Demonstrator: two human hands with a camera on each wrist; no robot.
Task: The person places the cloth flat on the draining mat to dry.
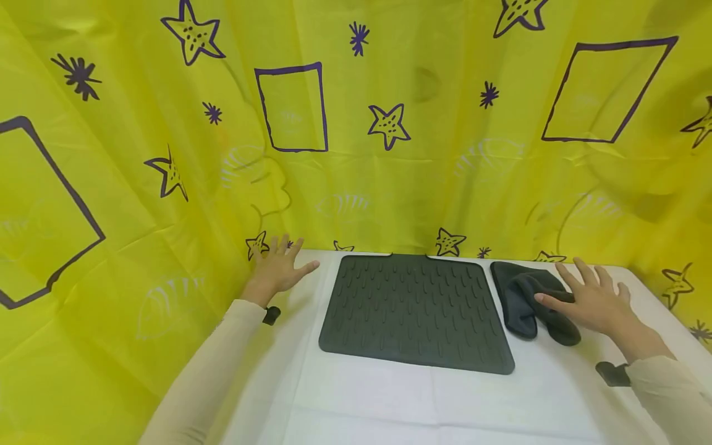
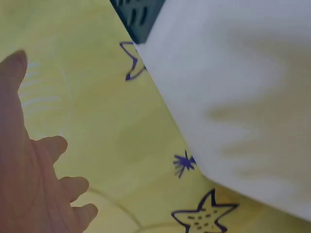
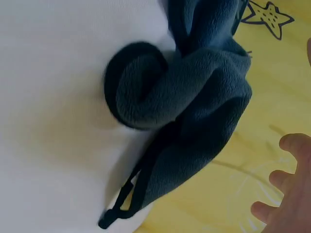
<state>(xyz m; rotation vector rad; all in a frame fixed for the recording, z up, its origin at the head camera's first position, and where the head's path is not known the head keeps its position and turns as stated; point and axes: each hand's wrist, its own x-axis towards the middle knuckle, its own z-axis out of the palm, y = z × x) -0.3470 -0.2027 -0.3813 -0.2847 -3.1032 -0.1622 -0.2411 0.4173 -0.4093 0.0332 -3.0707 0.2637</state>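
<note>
Yellow curtain (image 1: 345, 179) is hanging along the far edge of the white counter (image 1: 356, 402) and down its left side. Lying flat at the middle of that far edge, a dark ridged mat (image 1: 414, 312) is showing a tab. Just beside it, toward the far right corner, a dark grey cloth (image 1: 520, 303) is lying crumpled, folding over itself. Near that corner the right hand (image 1: 603, 303) is hovering beside the cloth, its fingers spreading apart. By the far left corner the left hand (image 1: 276, 271) is hovering, its fingers also spreading. Black loop (image 3: 119, 208) is jutting from the cloth's rim.
</note>
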